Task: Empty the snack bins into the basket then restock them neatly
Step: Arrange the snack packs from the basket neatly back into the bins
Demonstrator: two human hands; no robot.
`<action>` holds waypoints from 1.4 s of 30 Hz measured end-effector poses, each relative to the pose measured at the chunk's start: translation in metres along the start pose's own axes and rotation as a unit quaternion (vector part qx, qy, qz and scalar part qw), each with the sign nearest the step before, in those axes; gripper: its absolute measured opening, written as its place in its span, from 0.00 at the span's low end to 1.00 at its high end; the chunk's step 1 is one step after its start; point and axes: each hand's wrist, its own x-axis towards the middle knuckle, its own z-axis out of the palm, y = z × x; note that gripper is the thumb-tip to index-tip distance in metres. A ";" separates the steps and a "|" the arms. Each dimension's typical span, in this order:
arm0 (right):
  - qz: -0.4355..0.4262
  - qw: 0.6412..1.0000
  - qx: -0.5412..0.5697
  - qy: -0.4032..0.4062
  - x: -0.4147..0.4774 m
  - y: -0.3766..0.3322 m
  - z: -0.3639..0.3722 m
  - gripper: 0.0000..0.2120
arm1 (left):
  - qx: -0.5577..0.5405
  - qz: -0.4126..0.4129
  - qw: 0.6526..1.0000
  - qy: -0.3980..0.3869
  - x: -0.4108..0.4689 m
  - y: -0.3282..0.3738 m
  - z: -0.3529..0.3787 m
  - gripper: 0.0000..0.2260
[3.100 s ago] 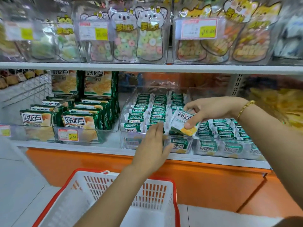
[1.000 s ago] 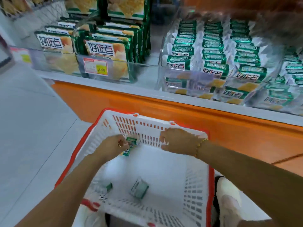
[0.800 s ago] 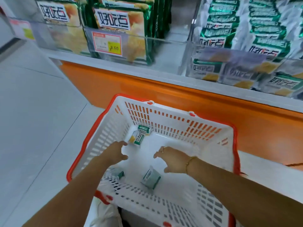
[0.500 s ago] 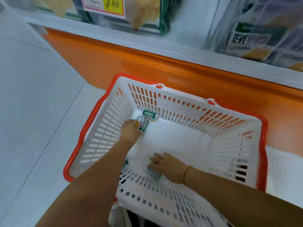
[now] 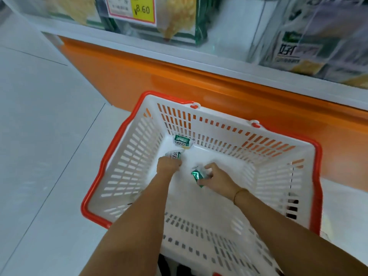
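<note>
Right grip [image 5: 217,178], pressing down a moment ago, is now pinching a crinkled green foil snack packet [image 5: 197,175] mid-floor in the white slotted red-rimmed plastic basket [image 5: 127,166], while left grip [image 5: 169,166] is still holding a green-and-white packet [image 5: 174,155], so emptying is barely beginning.

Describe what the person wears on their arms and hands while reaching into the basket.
The left arm and right arm are bare, with no sleeves in view. The left hand has no glove and nothing shows on its wrist. The right hand is also ungloved, and a thin gold-coloured bracelet circles its wrist. Any rings are too small to tell.
</note>
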 end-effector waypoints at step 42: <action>-0.336 0.815 0.351 0.316 -0.276 -0.093 -0.139 0.21 | -0.510 0.260 0.742 -0.348 -0.346 0.101 -0.003 0.14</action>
